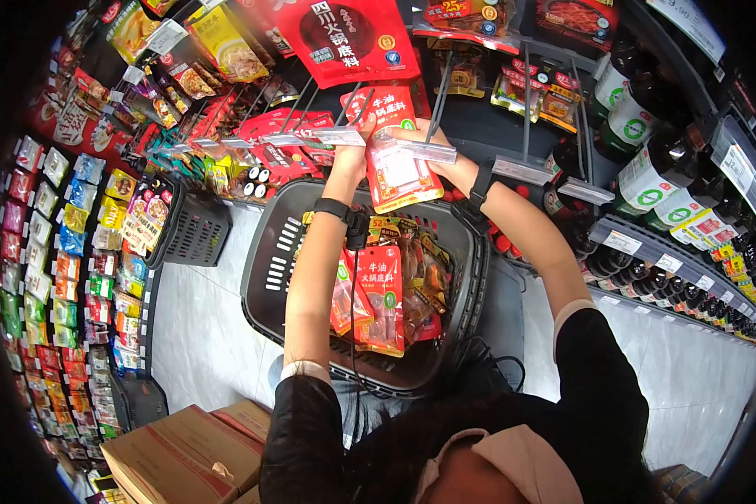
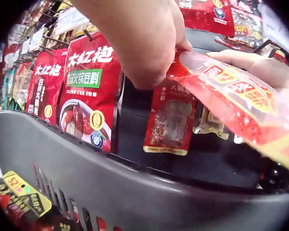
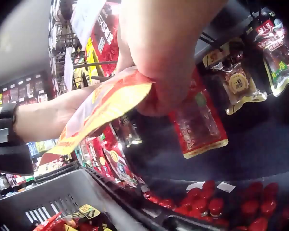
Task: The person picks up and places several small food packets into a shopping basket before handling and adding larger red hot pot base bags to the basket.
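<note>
Both hands hold one red and clear packet (image 1: 392, 168) in front of the shelf, above the basket's far edge. In the left wrist view the left hand (image 2: 149, 43) pinches one edge of the packet (image 2: 231, 91); the right hand (image 2: 267, 67) is at its other side. The right wrist view has the right hand (image 3: 159, 62) gripping the packet (image 3: 98, 106) from above. Behind it another red packet (image 2: 169, 122) hangs on the rack. Below the forearms, the dark basket (image 1: 265, 294) holds red packets (image 1: 382, 294) and several brown ones.
Metal hooks with price tags (image 1: 521, 170) jut out near both hands. A large red bag (image 1: 344, 42) hangs above them. Dark bottles (image 1: 647, 176) line the right shelf; a second basket (image 1: 197, 231) stands at left. Cardboard boxes (image 1: 176, 458) are at lower left, on tiled floor (image 1: 193, 328).
</note>
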Action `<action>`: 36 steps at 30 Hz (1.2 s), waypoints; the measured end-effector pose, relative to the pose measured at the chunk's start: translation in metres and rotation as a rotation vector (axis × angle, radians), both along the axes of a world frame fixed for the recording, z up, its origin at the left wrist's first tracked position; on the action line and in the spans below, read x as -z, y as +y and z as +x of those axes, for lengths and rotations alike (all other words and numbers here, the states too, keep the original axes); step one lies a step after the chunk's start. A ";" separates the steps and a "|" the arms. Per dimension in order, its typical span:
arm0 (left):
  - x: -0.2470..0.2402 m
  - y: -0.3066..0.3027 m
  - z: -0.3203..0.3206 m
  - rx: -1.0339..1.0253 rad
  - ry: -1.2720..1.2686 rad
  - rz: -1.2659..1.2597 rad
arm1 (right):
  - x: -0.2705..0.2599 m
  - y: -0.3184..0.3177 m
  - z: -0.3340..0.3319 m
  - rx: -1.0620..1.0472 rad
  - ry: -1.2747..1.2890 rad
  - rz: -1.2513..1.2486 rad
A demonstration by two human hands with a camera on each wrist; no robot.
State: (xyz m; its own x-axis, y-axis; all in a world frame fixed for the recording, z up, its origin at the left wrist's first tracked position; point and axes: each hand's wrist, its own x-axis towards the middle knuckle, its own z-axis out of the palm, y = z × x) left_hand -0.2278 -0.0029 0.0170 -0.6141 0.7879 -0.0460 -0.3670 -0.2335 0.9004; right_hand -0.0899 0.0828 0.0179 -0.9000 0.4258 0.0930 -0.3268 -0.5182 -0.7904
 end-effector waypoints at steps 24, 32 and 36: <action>-0.037 -0.120 0.027 0.076 0.072 -0.082 | -0.014 -0.128 0.020 0.126 -0.070 -0.076; -0.050 -0.157 0.050 0.099 0.028 -0.137 | -0.027 -0.161 0.046 0.054 -0.118 -0.118; -0.055 -0.171 0.065 0.102 -0.002 -0.175 | -0.034 -0.173 0.061 0.015 -0.123 -0.172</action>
